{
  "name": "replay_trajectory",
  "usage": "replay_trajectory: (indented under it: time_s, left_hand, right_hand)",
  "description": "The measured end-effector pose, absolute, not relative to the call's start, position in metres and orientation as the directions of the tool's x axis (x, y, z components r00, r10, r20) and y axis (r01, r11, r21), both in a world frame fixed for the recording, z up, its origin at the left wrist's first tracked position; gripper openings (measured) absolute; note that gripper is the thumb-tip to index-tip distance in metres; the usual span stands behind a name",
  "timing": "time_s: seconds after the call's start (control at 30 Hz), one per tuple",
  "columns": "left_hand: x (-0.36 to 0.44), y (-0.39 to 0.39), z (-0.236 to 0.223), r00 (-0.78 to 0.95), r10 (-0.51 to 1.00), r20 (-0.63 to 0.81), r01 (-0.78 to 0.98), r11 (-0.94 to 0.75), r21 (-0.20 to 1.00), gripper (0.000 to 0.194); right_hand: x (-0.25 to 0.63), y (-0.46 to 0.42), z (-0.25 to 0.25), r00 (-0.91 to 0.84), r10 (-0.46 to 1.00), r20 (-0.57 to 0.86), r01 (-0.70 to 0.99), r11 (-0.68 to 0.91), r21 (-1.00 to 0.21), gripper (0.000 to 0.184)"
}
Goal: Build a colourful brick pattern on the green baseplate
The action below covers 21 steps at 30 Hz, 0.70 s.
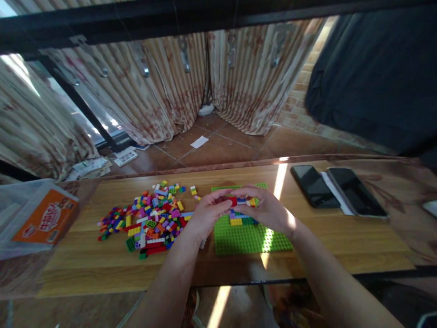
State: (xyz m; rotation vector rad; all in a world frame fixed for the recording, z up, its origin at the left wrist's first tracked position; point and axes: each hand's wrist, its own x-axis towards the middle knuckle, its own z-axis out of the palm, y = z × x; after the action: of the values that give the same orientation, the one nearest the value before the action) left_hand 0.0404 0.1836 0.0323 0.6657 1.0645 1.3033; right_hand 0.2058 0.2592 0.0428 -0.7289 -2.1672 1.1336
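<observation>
A green studded baseplate (235, 240) lies on the wooden board, with a small build of coloured bricks (237, 221) on it, yellow and blue among them. Both hands meet above that build. My left hand (213, 209) pinches a red brick (233, 201) between thumb and fingers. Curled over the build from the other side, my right hand (263, 208) has its thumb and fingertips close around the bricks at the red brick's right. Exactly which of these it grips is hidden by the fingers. To the left of my left hand spreads a heap of loose bricks (157, 214).
Two dark phones, one nearer (314, 187) and one farther right (355, 190), lie on the board's right side over a white sheet. At the far left stands a clear plastic box (12, 204) with an orange label. Curtains (158, 89) hang behind the board.
</observation>
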Motion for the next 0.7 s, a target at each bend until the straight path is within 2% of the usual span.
replay_trajectory:
  time_s: [0.17, 0.27, 0.37, 0.47, 0.6, 0.7]
  left_hand:
    - [0.048, 0.186, 0.03, -0.07, 0.968, -0.24, -0.433, 0.187, 0.882, 0.04]
    - [0.046, 0.188, 0.027, -0.113, 0.962, -0.249, -0.376, 0.191, 0.907, 0.038]
    - [0.039, 0.192, 0.021, -0.254, 0.939, -0.234, -0.199, 0.186, 0.962, 0.033]
    - [0.032, 0.197, 0.012, -0.397, 0.907, -0.141, 0.052, 0.176, 0.983, 0.028]
    - [0.032, 0.2, 0.004, -0.396, 0.918, -0.015, 0.304, 0.147, 0.941, 0.027]
    - [0.035, 0.199, 0.006, -0.361, 0.932, 0.024, 0.402, 0.132, 0.906, 0.028]
  right_hand:
    - [0.205, 0.261, 0.041, -0.688, 0.668, 0.283, 0.191, 0.543, -0.818, 0.022]
    - [0.21, 0.265, 0.039, -0.658, 0.698, 0.282, 0.264, 0.565, -0.782, 0.02]
    - [0.218, 0.271, 0.038, -0.58, 0.766, 0.279, 0.377, 0.555, -0.741, 0.016]
    - [0.221, 0.275, 0.036, -0.557, 0.785, 0.269, 0.426, 0.549, -0.719, 0.014]
    - [0.218, 0.273, 0.03, -0.646, 0.713, 0.273, 0.442, 0.641, -0.627, 0.009]
    - [0.213, 0.27, 0.027, -0.682, 0.671, 0.29, 0.45, 0.698, -0.557, 0.011]
